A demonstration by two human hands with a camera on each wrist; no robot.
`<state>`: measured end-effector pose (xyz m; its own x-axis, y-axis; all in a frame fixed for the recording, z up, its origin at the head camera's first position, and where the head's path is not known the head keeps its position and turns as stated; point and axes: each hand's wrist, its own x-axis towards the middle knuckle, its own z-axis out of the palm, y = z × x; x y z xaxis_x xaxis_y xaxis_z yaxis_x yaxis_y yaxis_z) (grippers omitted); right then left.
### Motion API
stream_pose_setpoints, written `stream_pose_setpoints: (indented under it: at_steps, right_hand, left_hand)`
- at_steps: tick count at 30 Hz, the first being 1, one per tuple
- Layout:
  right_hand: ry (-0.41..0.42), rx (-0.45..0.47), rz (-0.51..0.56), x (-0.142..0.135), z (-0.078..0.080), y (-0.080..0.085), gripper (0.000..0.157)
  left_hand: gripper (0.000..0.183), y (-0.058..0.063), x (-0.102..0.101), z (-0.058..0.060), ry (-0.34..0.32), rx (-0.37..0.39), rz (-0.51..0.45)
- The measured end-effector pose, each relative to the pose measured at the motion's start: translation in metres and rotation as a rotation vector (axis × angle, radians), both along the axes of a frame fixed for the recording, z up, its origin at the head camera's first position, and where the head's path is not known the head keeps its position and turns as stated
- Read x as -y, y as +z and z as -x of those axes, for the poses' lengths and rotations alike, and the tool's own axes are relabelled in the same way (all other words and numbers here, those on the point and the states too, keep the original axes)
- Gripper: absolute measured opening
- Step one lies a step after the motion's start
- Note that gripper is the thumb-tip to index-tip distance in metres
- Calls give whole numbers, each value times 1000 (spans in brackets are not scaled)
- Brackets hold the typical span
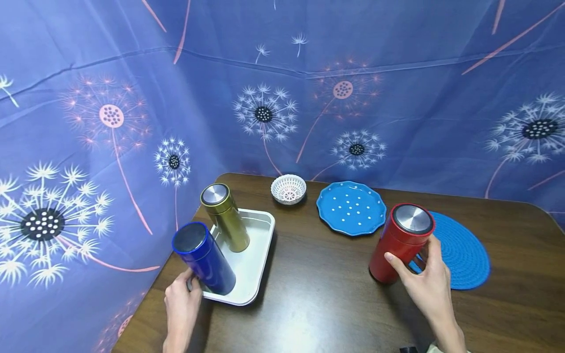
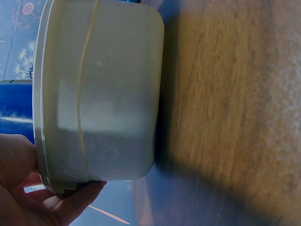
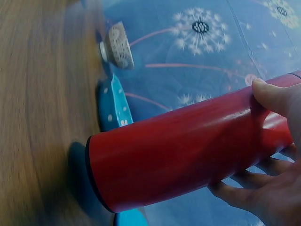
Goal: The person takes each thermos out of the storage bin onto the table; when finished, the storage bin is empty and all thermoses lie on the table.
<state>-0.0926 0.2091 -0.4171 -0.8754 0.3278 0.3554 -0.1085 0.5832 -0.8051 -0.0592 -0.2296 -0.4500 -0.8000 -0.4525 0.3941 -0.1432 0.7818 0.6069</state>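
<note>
My left hand [image 1: 183, 296] grips the near left corner of a white tray [image 1: 260, 274]; in the left wrist view the thumb lies over its rim and fingers reach under it. On that tray stand a blue thermos flask [image 1: 207, 262] with a dark lid, close to the hand, and a gold thermos flask [image 1: 229, 223] behind it. On the right, my right hand [image 1: 428, 282] holds a red thermos flask [image 1: 394, 255] with a steel-topped lid, thumb on one side and fingers on the other. Its base looks slightly above the table in the right wrist view.
A blue plate with white dots [image 1: 351, 208] lies behind the red flask. The round blue placemat [image 1: 463, 255] is partly covered by that flask and hand. A small white openwork bowl [image 1: 288, 189] stands at the table's back edge, before a blue dandelion-print cloth [image 1: 309, 98].
</note>
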Motion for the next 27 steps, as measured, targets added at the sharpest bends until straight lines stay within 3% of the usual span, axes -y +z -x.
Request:
stream_pose_setpoints:
  at_steps: [5, 27]
  right_hand:
    - [-29, 41, 17, -9, -1, -2, 88]
    - [-59, 58, 68, -17, 0, -10, 86]
  left_hand:
    - [27, 1, 0, -1, 4, 10, -8]
    - [28, 0, -1, -1, 11, 13, -9]
